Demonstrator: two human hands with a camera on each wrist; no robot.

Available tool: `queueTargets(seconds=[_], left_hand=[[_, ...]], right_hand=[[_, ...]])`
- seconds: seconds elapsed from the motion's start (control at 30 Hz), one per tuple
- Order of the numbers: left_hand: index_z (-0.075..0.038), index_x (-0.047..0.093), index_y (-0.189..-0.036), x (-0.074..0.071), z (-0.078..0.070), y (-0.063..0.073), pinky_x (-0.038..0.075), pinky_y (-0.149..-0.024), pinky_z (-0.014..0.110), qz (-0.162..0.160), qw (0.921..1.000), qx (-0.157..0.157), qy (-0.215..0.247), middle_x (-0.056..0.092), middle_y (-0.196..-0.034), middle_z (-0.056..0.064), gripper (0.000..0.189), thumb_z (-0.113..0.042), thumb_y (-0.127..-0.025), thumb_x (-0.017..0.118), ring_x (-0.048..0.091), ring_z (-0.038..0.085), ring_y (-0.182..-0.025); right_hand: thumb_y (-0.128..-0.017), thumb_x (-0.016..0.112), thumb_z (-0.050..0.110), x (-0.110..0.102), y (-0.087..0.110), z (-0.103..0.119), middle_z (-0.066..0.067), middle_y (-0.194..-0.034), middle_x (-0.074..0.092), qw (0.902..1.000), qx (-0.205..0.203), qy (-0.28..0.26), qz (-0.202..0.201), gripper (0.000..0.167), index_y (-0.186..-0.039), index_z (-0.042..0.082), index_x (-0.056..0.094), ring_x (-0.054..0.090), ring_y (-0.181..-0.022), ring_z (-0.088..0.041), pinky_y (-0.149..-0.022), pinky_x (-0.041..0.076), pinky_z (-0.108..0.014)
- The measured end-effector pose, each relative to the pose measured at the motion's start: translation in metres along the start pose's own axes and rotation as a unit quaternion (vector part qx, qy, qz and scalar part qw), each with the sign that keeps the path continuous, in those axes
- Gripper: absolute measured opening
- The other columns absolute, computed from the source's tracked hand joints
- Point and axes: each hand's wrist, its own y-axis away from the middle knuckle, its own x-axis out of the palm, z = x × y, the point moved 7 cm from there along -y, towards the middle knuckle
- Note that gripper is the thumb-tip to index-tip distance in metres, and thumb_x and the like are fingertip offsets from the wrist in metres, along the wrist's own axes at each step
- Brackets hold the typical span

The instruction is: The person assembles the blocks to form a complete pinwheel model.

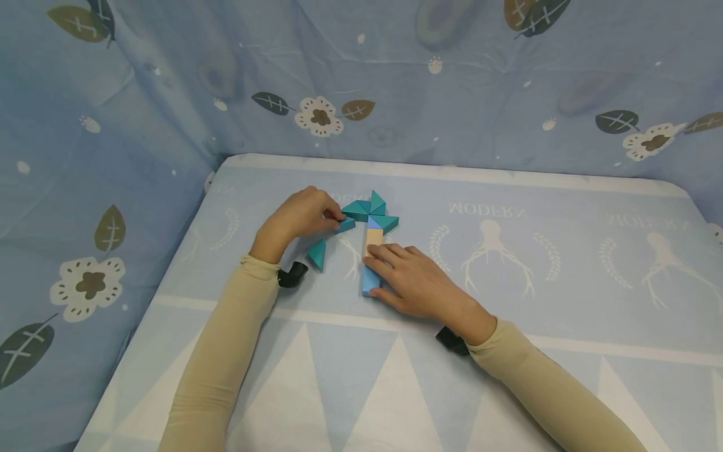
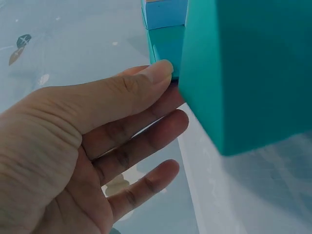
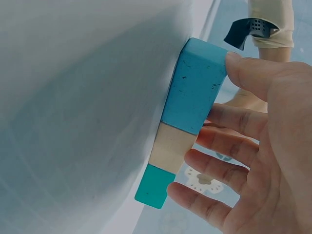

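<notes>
My left hand (image 1: 302,216) pinches a teal-blue block (image 1: 346,225) between thumb and fingers, beside the left of a pinwheel of teal triangular blocks (image 1: 357,210). A loose teal triangular block (image 1: 317,254) lies near that wrist and looms large in the left wrist view. Below the pinwheel runs a column with a plain wooden block (image 3: 172,147) and a longer blue block (image 3: 195,87). My right hand (image 1: 415,279) rests on this column, thumb at the blue block's near end, fingers loosely extended across the wooden and blue blocks. Some fingertips are hidden behind the blue block in the right wrist view.
A patterned cloth (image 1: 508,263) with pale prints and triangles covers the table. Blue floral curtains (image 1: 350,69) hang behind it and on the left. Black wrist-worn devices (image 1: 292,275) sit below both hands.
</notes>
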Motion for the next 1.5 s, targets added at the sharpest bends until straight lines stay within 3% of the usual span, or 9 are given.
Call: queueTargets(seconds=[0.33, 0.7, 1.0, 1.5], left_hand=[[-0.008, 0.079, -0.101, -0.004, -0.001, 0.002, 0.055, -0.088, 0.038, -0.010, 0.9998, 0.011, 0.010, 0.076, -0.100, 0.007, 0.016, -0.013, -0.087, 0.075, 0.070, 0.020, -0.093], [-0.009, 0.076, -0.109, 0.003, -0.008, -0.003, 0.054, -0.093, 0.039, 0.002, 1.0000, 0.006, -0.003, 0.075, -0.106, 0.007, 0.021, -0.014, -0.089, 0.072, 0.069, 0.021, -0.101], [-0.010, 0.077, -0.109, 0.003, -0.013, -0.005, 0.055, -0.089, 0.037, -0.010, 0.9994, 0.031, -0.013, 0.075, -0.105, 0.006, 0.021, -0.015, -0.089, 0.073, 0.070, 0.021, -0.098], [-0.010, 0.076, -0.109, 0.005, -0.018, -0.007, 0.056, -0.087, 0.035, -0.022, 0.9990, 0.035, -0.019, 0.075, -0.105, 0.005, 0.022, -0.017, -0.089, 0.073, 0.070, 0.018, -0.096]], right_hand=[[-0.095, 0.062, 0.044, -0.002, -0.002, 0.002, -0.008, -0.145, 0.050, 1.0000, -0.003, 0.003, -0.004, 0.056, -0.139, 0.010, 0.055, 0.049, -0.132, -0.025, -0.098, 0.048, -0.045], [-0.095, 0.062, 0.043, -0.002, -0.002, 0.001, -0.008, -0.144, 0.051, 1.0000, -0.004, 0.001, -0.004, 0.055, -0.139, 0.011, 0.055, 0.049, -0.132, -0.025, -0.098, 0.048, -0.045], [-0.095, 0.062, 0.043, -0.004, -0.003, 0.001, -0.008, -0.144, 0.051, 1.0000, -0.004, 0.002, -0.004, 0.055, -0.139, 0.011, 0.055, 0.049, -0.132, -0.025, -0.097, 0.049, -0.045], [-0.095, 0.062, 0.042, -0.005, -0.001, 0.001, -0.008, -0.143, 0.052, 1.0000, -0.002, 0.005, -0.006, 0.055, -0.138, 0.010, 0.056, 0.049, -0.131, -0.025, -0.097, 0.049, -0.045]])
